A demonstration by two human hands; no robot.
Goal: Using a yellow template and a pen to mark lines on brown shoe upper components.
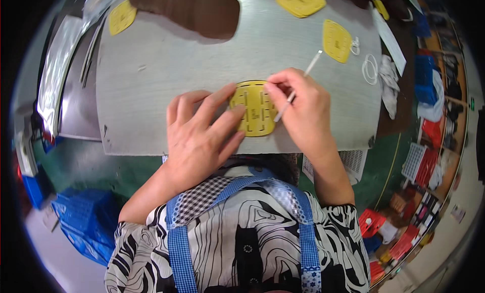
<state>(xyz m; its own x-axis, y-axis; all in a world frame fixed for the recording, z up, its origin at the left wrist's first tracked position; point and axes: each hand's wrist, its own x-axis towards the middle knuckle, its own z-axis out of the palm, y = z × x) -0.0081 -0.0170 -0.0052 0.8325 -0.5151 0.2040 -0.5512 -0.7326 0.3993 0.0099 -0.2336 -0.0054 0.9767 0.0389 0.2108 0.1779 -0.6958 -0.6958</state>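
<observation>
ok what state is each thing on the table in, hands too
left hand: fingers spread over the template
right hand: closed around the pen-like tool
yellow rounded slotted template: lying flat, partly covered
slim whitish pen-like tool: held slanted
long dark brown piece of material: lying unheld
yellow template stack: piled unevenly
greyish cloth: crumpled

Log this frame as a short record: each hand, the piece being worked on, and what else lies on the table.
Left hand: fingers resting on the yellow plate
Right hand: gripping a slim pale stick, slanted up to the right
Piece: slotted, rounded, near the table's front edge
Other yellow plates: far left, far side and right
Brown material: far side, left of centre
White cord: looped, right side
</observation>
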